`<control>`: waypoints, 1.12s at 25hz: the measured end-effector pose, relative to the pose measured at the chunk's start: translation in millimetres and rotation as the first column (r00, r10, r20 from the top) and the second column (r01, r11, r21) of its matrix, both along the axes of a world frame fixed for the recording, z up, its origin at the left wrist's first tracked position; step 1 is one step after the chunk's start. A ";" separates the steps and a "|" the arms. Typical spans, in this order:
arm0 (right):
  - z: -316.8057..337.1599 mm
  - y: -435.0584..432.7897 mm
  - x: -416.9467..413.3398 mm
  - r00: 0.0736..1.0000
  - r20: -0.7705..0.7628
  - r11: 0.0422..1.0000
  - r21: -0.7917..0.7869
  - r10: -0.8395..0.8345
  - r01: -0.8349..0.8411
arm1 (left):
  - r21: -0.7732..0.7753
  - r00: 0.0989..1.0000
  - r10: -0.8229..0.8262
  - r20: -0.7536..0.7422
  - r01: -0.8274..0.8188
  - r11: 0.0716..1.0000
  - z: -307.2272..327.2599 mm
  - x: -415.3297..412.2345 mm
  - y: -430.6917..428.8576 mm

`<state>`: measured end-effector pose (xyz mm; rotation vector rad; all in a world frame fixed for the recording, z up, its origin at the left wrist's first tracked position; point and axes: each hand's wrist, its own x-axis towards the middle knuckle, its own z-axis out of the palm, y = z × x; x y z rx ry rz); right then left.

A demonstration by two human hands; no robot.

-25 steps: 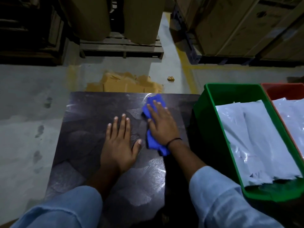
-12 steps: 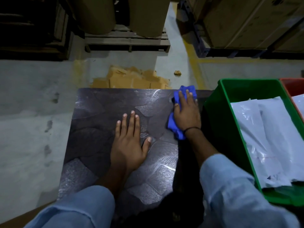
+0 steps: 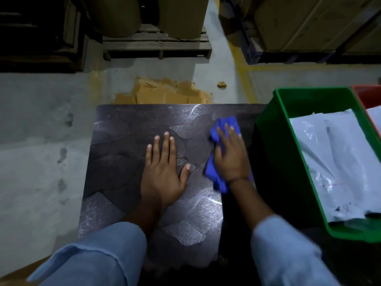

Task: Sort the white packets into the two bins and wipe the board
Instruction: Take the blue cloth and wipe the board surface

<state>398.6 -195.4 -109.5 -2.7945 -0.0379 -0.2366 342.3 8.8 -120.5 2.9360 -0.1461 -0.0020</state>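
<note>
Wiping is on: left hand (image 3: pixel 162 172) stays flat on the middle of the board (image 3: pixel 123 151), same spot as a second ago, four fingers close together, thumb splayed out to the right, bracing the board. Blue cloth (image 3: pixel 225 123) lies under the right hand (image 3: pixel 232 159), fingers straight and a little fanned, pressing down, not pinching; its thumb blurs into the cloth, cannot tell. Change: a second ago the cloth was near the middle of the far edge, then swept to the far right corner, now it is drawn back a bit toward the near side along the right edge. So the far right part looks covered, while the left half and near edge likely still need passes. No packets on the board. White packets (image 3: pixel 340 162) lie stacked in the green bin (image 3: pixel 274 153), more show in the red bin (image 3: pixel 365 93) at frame right, so sorting looks done and wiping is the step left. Around: bare concrete floor (image 3: pixel 41 131) off the left edge, torn cardboard (image 3: pixel 165 96) just past the far edge, wooden pallet (image 3: pixel 156 46) behind it, a crumpled scrap (image 3: pixel 221 85) by the yellow floor line (image 3: pixel 243 75). In the way: the left hand covers the middle patch and would have to lift or shift. The green bin sits just beside the right edge, touching or not cannot tell, and cramps strokes there. The right strip of the board is in deep shadow, so dirt is hard to judge.
</note>
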 end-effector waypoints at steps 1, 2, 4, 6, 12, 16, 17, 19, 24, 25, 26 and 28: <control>1.8 5.9 32.9 0.998 -0.009 0.998 -0.002 -0.056 0.056 | -0.002 1.000 0.001 0.004 -0.001 1.000 -0.3 -0.4 -0.1; 2.0 14.7 54.9 0.994 -0.050 0.995 0.008 -0.098 0.099 | -0.004 1.000 0.002 0.006 -0.002 1.000 -1.0 -1.4 0.0; -2.2 30.3 54.6 0.995 -0.078 0.998 -0.007 -0.066 0.066 | -0.005 1.000 -0.006 0.016 0.007 1.000 -0.7 -0.8 -0.8; -1.6 27.8 -0.9 0.992 -0.045 0.993 -0.003 0.117 -0.117 | -0.018 1.000 -0.010 0.008 0.010 1.000 1.7 -2.0 -0.4; 7.1 -5.0 -104.5 0.984 -0.065 0.986 -0.005 0.166 -0.167 | -0.027 1.000 -0.005 -0.029 0.004 1.000 6.7 -2.0 -0.3; -4.4 2.5 16.9 0.998 -0.036 0.998 -0.031 -0.055 0.054 | -0.017 1.000 -0.004 0.018 0.004 1.000 -2.3 -3.0 0.8; -4.7 9.4 53.7 0.990 -0.066 0.992 -0.032 -0.121 0.119 | -0.016 0.999 0.001 0.038 0.000 1.000 -6.7 -2.4 1.6; -0.8 36.3 94.5 0.974 -0.118 0.981 -0.018 -0.195 0.194 | -0.011 0.998 -0.006 0.063 0.006 1.000 -7.9 -1.7 0.2; -0.9 49.7 -22.3 0.991 -0.037 0.992 -0.003 0.125 -0.125 | 0.002 0.999 -0.027 0.046 0.027 1.000 -6.0 -2.2 0.6; 0.2 38.3 -55.7 0.991 -0.050 0.992 0.005 0.123 -0.123 | 0.003 0.999 -0.021 0.039 0.021 1.000 -4.1 -2.2 -0.3; 0.9 27.6 -76.3 0.992 -0.049 0.994 0.013 0.113 -0.112 | -0.002 0.999 -0.011 0.036 0.011 1.000 -3.7 -1.3 -0.5; -1.0 10.7 -75.4 0.997 -0.053 0.999 0.006 0.052 -0.052 | -0.011 0.999 0.002 0.034 -0.002 1.000 -4.1 -2.0 0.8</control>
